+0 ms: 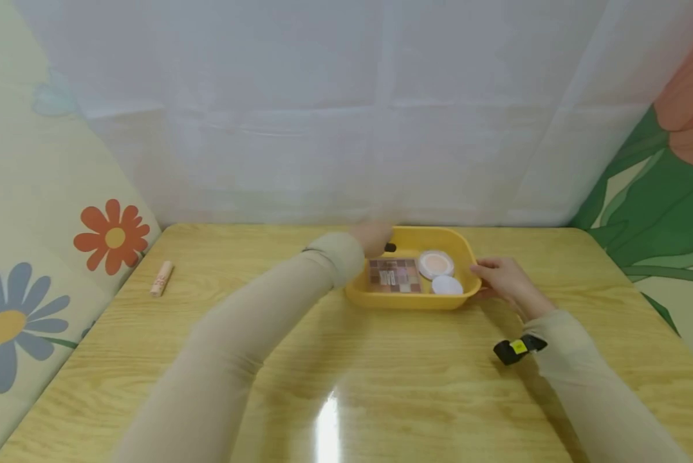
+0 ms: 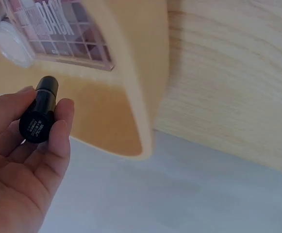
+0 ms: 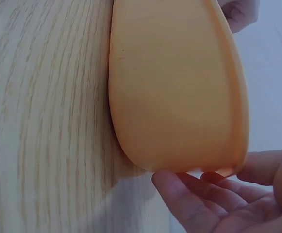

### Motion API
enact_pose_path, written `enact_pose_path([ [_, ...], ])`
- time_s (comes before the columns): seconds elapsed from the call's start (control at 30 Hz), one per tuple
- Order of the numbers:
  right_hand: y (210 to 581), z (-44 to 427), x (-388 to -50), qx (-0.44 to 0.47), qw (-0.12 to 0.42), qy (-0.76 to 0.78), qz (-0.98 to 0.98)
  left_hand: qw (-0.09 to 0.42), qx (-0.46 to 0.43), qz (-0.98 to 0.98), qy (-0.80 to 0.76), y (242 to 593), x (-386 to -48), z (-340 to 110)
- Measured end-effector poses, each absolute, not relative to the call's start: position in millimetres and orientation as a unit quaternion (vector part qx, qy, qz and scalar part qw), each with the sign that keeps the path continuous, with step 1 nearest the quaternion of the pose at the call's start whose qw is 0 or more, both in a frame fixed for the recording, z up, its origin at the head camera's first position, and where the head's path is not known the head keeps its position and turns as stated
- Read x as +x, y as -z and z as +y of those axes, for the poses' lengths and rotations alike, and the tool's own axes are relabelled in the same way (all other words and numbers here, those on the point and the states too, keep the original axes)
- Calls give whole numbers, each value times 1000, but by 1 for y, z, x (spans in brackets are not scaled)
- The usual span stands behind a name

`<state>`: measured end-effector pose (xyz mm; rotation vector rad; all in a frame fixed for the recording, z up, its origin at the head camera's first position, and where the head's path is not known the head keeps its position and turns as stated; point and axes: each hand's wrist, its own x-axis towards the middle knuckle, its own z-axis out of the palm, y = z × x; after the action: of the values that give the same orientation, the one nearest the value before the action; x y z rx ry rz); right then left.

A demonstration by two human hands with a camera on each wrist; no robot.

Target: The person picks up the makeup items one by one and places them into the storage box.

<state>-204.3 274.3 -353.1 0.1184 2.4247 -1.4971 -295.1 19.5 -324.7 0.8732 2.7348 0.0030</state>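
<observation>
A yellow plastic basket stands near the table's back edge. In it lie an eyeshadow palette, a round compact and a white round item. Over the basket's left end, my left hand pinches a short black lipstick tube between thumb and fingers. The left wrist view shows the tube's printed end, held above the basket floor beside the palette. My right hand grips the basket's right end, thumb at the rim and fingers against the outer wall.
A pale pink tube with printing lies on the left of the wooden table. White cloth hangs behind the back edge. Floral panels stand at both sides. The right wrist wears a black strap.
</observation>
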Motion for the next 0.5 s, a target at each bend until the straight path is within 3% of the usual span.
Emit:
enact_pose_path([
  [0.3,350,266,-201,37,134,526,839,110,344,923,131,312,-282,37],
  [0.5,350,263,-199,40,134,527,838,107,323,927,157,318,-284,46],
])
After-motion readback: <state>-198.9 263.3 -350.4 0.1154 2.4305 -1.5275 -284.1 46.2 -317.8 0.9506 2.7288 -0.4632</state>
